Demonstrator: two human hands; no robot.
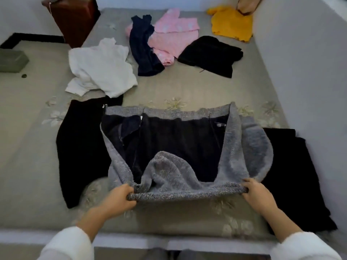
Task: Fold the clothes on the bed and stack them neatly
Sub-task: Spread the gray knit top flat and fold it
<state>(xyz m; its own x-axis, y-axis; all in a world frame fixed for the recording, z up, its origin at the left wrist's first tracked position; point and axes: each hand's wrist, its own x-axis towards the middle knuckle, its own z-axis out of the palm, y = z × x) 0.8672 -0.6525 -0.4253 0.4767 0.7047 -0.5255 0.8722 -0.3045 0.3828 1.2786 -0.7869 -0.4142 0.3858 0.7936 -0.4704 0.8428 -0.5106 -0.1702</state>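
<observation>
Clothing on the bed [169, 87], by count:
- One grey garment [249, 147], lying at the near edge, in the middle. It has a fuzzy fleece lining, a black outer layer and a ribbed knit hem.
- Three black pieces: one long piece [80, 147] just left of the grey garment, one [293, 175] just right of it, and one bundle [210, 55] further back. Whether the two side pieces belong to the grey garment cannot be determined.
- One white garment [101, 70], crumpled, at mid-left.
- One navy garment [144, 47], overlapping one pink garment [174, 36] with pale spots.
- One yellow garment [231, 23] in the far right corner.

The bed cover is grey-green with a pale flower print.

Two hands are in view, both in white sleeves. The left hand [120, 197] has its fingers curled round the left end of the ribbed hem. The right hand [257, 194] grips the right end in the same way. The hem is stretched level between them, raised off the cover.

One brown box [75, 17] stands at the far left corner. Its contents are not visible.
</observation>
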